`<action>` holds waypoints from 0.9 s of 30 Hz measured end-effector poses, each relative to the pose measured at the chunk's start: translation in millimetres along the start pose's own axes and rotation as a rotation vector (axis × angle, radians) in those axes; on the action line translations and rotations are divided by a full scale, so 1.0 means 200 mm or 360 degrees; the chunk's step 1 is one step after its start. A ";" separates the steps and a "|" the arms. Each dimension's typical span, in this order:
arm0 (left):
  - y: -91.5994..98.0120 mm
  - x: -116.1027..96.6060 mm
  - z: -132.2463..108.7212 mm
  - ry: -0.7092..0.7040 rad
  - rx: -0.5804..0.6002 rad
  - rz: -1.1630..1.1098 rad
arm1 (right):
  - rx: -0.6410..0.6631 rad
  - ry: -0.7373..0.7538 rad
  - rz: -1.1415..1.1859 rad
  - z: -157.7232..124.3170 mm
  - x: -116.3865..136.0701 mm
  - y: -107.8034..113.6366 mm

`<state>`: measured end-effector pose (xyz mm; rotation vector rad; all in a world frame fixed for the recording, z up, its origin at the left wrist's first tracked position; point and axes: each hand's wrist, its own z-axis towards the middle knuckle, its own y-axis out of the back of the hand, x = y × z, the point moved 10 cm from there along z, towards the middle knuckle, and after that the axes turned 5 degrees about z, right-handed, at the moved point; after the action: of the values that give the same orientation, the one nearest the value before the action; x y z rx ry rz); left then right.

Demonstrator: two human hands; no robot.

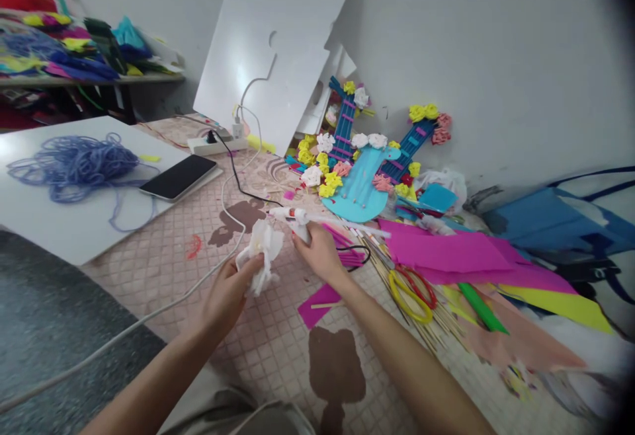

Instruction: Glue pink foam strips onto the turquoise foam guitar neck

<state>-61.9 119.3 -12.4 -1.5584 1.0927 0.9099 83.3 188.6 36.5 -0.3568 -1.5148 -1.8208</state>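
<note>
Between the thumb and fingers of my left hand (233,289) is a white paper flower (265,250), its ruffled petals facing up and to the right. My right hand (320,253) is wrapped round the handle of a white glue gun (297,218), whose nozzle points left, just above the flower. A clear glue stick (362,226) sticks out of the gun's back end to the right. Nozzle and petals look close, but I cannot tell whether they touch. Beneath my right wrist lies a magenta paper piece (315,306) with a thin stick on it.
Blue guitar-shaped crafts (360,187) with paper flowers lean by the wall. Scissors (411,293), wooden sticks and magenta sheets (451,253) lie right. A phone (179,177), tangled blue cord (84,164) and power strip (218,144) are left. A white cable (186,295) crosses the table's left side.
</note>
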 end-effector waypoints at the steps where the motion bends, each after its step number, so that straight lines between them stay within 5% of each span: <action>1: 0.01 -0.02 0.01 -0.0058 -0.0024 0.0001 | -0.0035 -0.0017 0.0042 -0.01 0.00 0.03; 5: 0.02 -0.06 0.06 -0.0144 -0.0173 -0.0064 | -0.0174 -0.0079 0.0308 -0.11 -0.01 0.14; 11: -0.10 -0.08 0.15 -0.0176 -0.0255 -0.0260 | -0.0304 -0.0013 0.0321 -0.23 0.03 0.19; 18: -0.32 -0.21 0.07 -0.0574 0.0328 -0.0140 | -0.0255 -0.0082 0.0302 -0.27 0.01 0.17; 27: -0.23 -0.25 0.15 -0.0541 0.0075 0.0071 | -0.0198 0.0310 0.0010 -0.31 0.07 0.15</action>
<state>-35.5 163.4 39.6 -1.2871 0.9004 1.1239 109.7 123.9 50.4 -0.2352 -1.2701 -1.8911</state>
